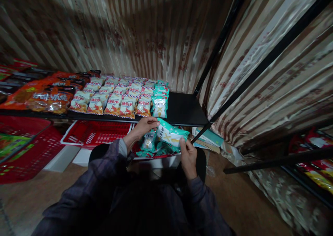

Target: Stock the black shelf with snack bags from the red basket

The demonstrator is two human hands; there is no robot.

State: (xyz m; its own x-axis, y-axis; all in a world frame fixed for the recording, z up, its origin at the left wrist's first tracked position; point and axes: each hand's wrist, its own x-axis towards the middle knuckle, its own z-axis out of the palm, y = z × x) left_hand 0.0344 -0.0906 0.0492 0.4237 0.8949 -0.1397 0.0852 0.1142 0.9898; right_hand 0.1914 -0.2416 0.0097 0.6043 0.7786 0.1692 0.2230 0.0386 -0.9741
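Between my two hands is a teal-and-white snack bag (170, 133), tilted, its left end lower on the right side. My left hand (146, 126) pinches its upper left corner, and my right hand (188, 159) grips its lower right end. Below it, a red basket with a white rim (162, 157) holds several more teal snack bags (149, 141). Just beyond my hands, a column of matching teal bags (160, 106) lies on a black shelf (186, 107), beside rows of white-and-orange snack bags (113, 103).
Orange snack packs (49, 96) fill the shelf's left part. A red basket (96, 133) sits under the shelf, and another red basket (31, 156) stands at far left. Black shelf posts (262, 66) slant across the right. Striped curtains (130, 31) hang behind.
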